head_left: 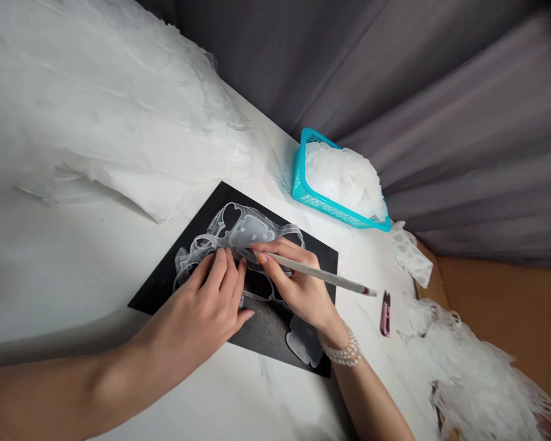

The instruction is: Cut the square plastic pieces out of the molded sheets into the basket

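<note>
My left hand (215,300) lies on a translucent die-cut plastic sheet (252,228), its fingertips pressing down near the sheet's middle and the thumb apart. Pen-fashion, my right hand (298,282) grips a slim grey metal tool (326,275). The tool's working tip is close to the left fingertips, and I cannot make out its exact shape. Beneath the sheet, which has large cut-out openings and curled edges, is a black mat (257,327). A separate translucent cut piece (303,346) rests at the mat's near right corner.
A large heap of translucent sheets (119,110) covers the table's far left. White pieces fill a turquoise basket (340,214) at the back. Pink-handled thread snips (385,315) lie to the right, near film scraps (477,361) and a cardboard box (505,300). A grey curtain (441,122) hangs behind.
</note>
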`<state>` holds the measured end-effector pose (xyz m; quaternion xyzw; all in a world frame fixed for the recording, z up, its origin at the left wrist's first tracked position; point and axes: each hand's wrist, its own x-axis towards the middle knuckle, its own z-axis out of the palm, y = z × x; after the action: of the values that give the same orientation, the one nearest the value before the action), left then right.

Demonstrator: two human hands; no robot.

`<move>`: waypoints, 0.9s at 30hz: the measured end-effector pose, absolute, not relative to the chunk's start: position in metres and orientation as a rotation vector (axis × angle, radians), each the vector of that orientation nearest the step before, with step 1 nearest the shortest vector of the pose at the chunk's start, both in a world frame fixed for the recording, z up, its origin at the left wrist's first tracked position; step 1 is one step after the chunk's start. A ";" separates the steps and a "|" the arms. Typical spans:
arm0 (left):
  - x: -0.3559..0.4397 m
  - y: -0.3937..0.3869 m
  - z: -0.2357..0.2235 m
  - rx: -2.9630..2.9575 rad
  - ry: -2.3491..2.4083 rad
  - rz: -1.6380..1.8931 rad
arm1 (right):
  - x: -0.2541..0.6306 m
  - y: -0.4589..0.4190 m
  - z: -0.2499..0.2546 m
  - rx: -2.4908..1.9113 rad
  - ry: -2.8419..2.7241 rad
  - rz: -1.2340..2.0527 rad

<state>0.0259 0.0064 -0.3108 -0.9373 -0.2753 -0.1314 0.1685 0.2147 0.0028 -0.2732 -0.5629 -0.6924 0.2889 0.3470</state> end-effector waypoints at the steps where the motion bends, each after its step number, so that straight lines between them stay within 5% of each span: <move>1: 0.026 0.007 -0.311 -2.670 -0.779 -0.375 | 0.214 0.002 -0.274 -1.441 -1.839 0.742; 27: 0.022 0.004 -0.314 -2.678 -0.709 -0.302 | 0.214 -0.008 -0.283 -1.292 -2.340 0.389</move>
<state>0.0217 0.0038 -0.3142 -0.9460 -0.2503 -0.1065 0.1765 0.2143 -0.0085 -0.2832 -0.4666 -0.8455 0.1406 0.2184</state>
